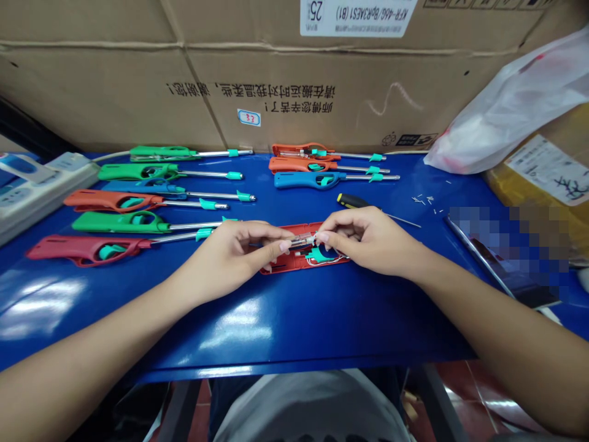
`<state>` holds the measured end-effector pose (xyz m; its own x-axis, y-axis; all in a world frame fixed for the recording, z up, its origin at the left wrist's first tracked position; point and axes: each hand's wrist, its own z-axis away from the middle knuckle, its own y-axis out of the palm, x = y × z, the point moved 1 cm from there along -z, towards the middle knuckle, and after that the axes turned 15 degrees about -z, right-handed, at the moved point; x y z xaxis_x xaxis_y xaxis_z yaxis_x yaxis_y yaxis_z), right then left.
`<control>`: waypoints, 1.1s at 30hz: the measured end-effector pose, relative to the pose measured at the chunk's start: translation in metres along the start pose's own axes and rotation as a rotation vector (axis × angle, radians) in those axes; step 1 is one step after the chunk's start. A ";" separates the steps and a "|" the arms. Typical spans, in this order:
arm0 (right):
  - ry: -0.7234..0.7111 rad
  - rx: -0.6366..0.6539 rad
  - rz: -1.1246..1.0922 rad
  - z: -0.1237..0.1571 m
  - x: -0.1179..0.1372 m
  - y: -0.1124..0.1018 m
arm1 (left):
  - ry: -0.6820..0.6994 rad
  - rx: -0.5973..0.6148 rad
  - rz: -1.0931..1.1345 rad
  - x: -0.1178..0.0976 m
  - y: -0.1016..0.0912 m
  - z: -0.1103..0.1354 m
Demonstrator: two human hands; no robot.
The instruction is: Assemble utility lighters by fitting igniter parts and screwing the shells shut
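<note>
In front of me on the blue table lies an opened red lighter shell (289, 265), with a green trigger (321, 255) and thin white wire in it. Just above the shell, a small clear fuel tank (301, 240) is pinched at its left end by my left hand (243, 248). My right hand (368, 239) closes thumb and fingers on the tank's right end, where a small pale part shows. Both hands hide portions of the shell. A screwdriver (352, 201) with a black and yellow handle rests just beyond my right hand.
Several finished-looking lighters, such as a dark red one (87, 248), lie at left. At back right are more, including a blue one (306, 179). Small screws (421, 200), a phone (501, 258), a power strip (41, 196), a plastic bag (510, 104) and a cardboard box (124, 86) surround the workspace.
</note>
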<state>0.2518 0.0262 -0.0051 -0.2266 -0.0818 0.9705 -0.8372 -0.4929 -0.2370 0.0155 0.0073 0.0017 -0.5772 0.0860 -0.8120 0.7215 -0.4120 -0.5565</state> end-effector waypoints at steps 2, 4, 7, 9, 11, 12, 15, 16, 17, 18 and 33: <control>-0.002 -0.006 -0.008 0.000 0.000 0.000 | -0.005 0.004 0.016 0.001 0.000 -0.001; -0.005 -0.015 -0.013 -0.001 0.000 0.001 | -0.007 0.009 0.028 0.001 0.000 -0.001; -0.012 -0.017 -0.019 -0.001 0.000 0.001 | -0.017 0.024 0.039 0.002 0.001 -0.002; -0.017 -0.013 -0.002 -0.002 -0.001 0.001 | -0.028 0.030 0.025 0.003 0.001 -0.001; -0.047 -0.019 0.073 -0.001 -0.002 0.000 | -0.026 0.018 -0.032 0.004 -0.001 0.000; -0.089 -0.030 0.136 0.000 -0.002 0.000 | -0.019 0.007 -0.072 0.003 -0.002 0.000; -0.278 -0.089 0.329 0.004 0.002 0.000 | -0.002 -0.017 -0.171 0.000 -0.006 0.002; -0.331 -0.094 0.366 0.005 0.003 0.001 | -0.010 -0.016 -0.186 -0.001 -0.007 0.003; -0.372 -0.080 0.389 0.006 0.005 0.002 | -0.022 -0.012 -0.192 -0.003 -0.007 0.003; -0.406 -0.047 0.407 0.008 0.006 0.003 | -0.033 -0.008 -0.191 -0.004 -0.008 0.004; -0.515 0.025 0.404 0.006 0.006 0.012 | 0.445 -0.041 -0.882 -0.005 -0.014 0.009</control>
<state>0.2435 0.0143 -0.0018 -0.2479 -0.6665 0.7030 -0.7226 -0.3561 -0.5925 0.0046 0.0041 0.0150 -0.7240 0.6837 -0.0912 0.1199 -0.0054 -0.9928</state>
